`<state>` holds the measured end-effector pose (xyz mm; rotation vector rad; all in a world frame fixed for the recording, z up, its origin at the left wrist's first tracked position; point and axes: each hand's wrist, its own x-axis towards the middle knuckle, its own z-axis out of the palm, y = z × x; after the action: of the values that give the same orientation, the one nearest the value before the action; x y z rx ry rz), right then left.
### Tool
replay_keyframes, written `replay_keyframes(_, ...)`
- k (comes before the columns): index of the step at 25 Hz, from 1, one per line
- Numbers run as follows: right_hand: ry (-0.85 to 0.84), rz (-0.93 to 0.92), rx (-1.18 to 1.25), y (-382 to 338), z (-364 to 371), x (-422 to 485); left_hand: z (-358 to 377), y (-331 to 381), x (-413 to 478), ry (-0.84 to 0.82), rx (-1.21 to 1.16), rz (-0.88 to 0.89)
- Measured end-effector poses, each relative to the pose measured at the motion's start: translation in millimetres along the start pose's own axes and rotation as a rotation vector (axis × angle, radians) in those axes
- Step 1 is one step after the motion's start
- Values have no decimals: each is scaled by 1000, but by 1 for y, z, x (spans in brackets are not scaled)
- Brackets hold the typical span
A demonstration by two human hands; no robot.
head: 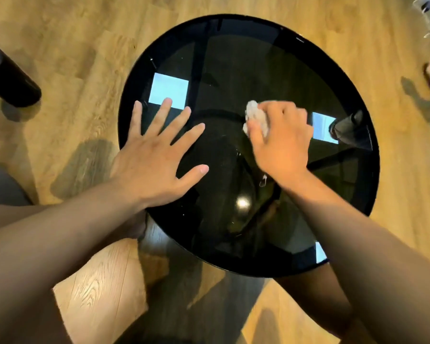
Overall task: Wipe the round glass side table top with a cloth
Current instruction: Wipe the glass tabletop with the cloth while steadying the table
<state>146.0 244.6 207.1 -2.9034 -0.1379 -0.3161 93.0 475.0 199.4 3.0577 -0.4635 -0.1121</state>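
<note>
Right hand [281,140]: we bunch the white cloth [255,116] under curled fingers and press it onto the glass table top [233,58], near its middle.
Left hand [157,150]: fingers spread flat, holding nothing; we judge it steadies the table beside the wiping grip.

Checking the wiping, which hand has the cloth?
The right hand, closed around the crumpled white cloth on the glass table top. The left hand lies flat, fingers spread, empty.
</note>
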Motion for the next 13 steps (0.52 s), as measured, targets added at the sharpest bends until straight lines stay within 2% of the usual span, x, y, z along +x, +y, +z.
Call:
replay_keyframes(3, -1, 126, -85, 25, 22, 109, -2, -2, -1, -6, -10, 7)
replay_keyframes(6, -33, 164, -105, 47, 33, 179, -3, -2, -2, -4, -37, 28)
replay_keyframes(10, -29, 198, -81, 50, 35, 207, -4, -4, -3, 6, -58, 38)
replay_keyframes(13, -69, 169, -97, 37, 19, 182, -9, -2, -4, 2, -78, 25)
